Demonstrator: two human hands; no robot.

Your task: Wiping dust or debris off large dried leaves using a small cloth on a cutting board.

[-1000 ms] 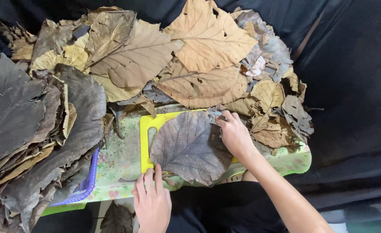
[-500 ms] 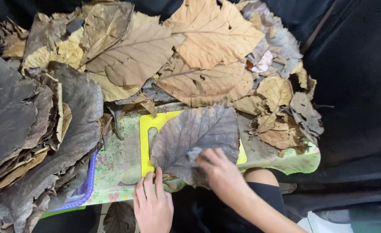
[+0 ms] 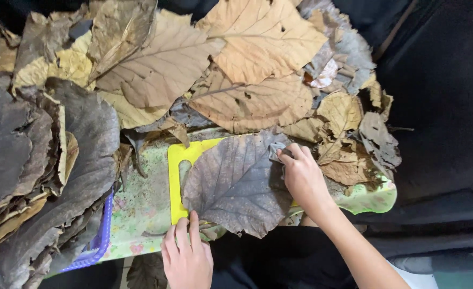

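A large grey-brown dried leaf lies flat on a yellow cutting board with a handle slot. My left hand presses its fingertips on the near edge of the leaf and board. My right hand is closed on a small grey cloth and holds it against the leaf's upper right edge.
The board rests on a small table with a light green patterned cover. A heap of tan dried leaves lies behind it. A stack of dark leaves fills a purple basket at the left. Black cloth surrounds the right side.
My right hand swept with the cloth from the leaf's top right down to its near edge and back up to the top right. My left hand stayed pressed on the near edge.
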